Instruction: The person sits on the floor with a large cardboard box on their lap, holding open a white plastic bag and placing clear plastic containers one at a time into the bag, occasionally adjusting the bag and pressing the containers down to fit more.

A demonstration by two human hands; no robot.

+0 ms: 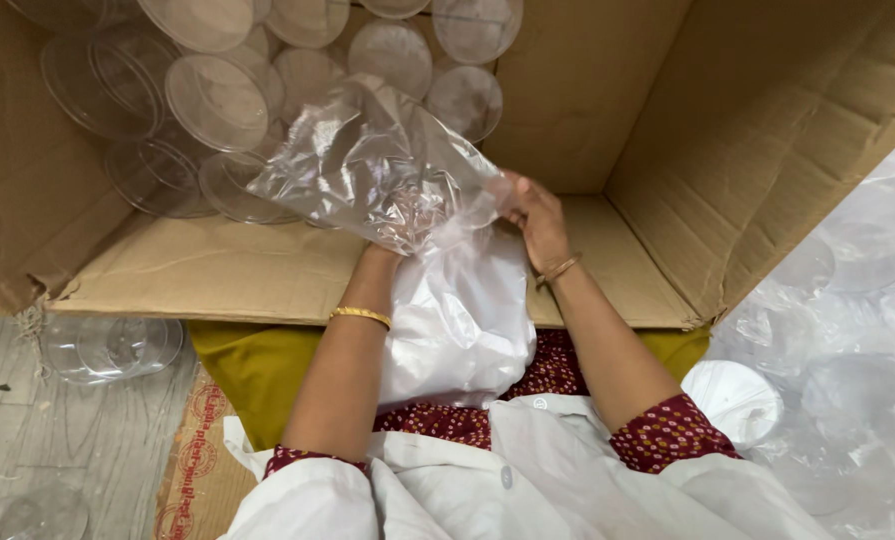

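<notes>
Cardboard box (667, 120) lies open before me, clear plastic lids (217, 100) heaped at its back. My left hand (392, 235) is buried inside the clear plastic bag (387, 170), grip unseen; my right hand (537, 215) pinches the bag's edge.

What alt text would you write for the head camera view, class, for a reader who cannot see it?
A person's left hand is hidden inside a crumpled clear plastic bag while the right hand grips the bag's edge, over an open cardboard box lying on its side. Clear round plastic lids are piled at the back of the box, and more lie beside it.
</notes>
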